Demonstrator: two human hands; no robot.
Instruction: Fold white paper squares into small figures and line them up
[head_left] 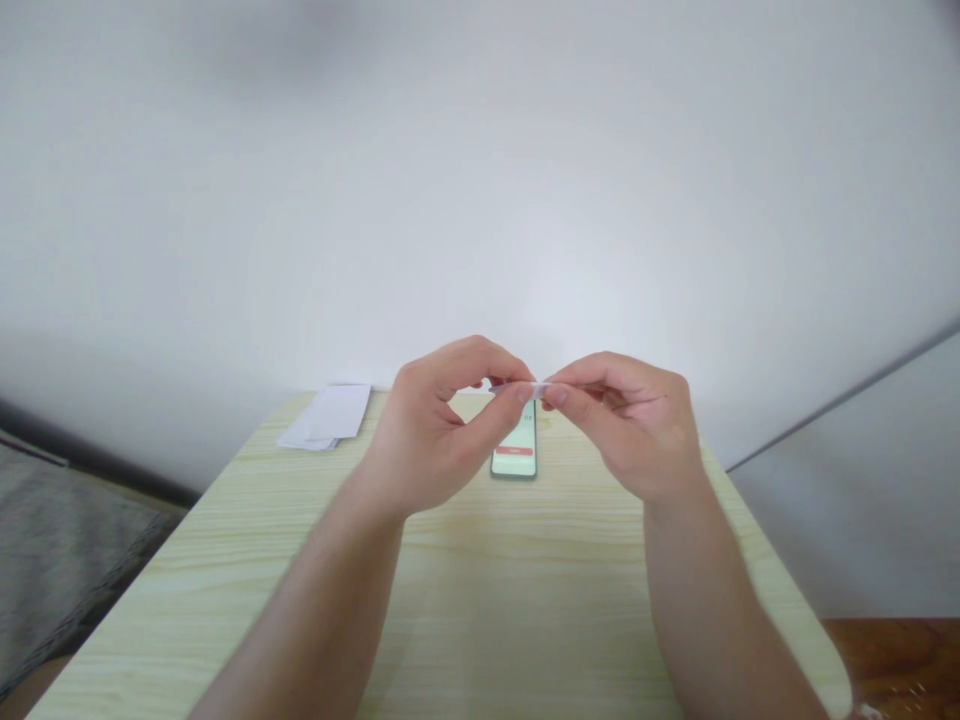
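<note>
You pinch a thin white piece [539,390] between the thumbs and fingers of your left hand [442,425] and right hand [634,420], above the surface [510,610], where a lit phone [514,464] and white sheets [337,412] lie.

I see my left forearm [322,600] slant up and inward from the bottom edge, while my right forearm [716,600] leans in from the lower right. Both are bare. My left hand [431,430] and right hand [637,430] are raised to the same height, fingertips just beside each other. On each I have a pinch: the left thumb [495,418] stretches toward its arched index finger [484,355], and the right thumb [585,408] does likewise. My other right fingers curl toward the palm.
</note>
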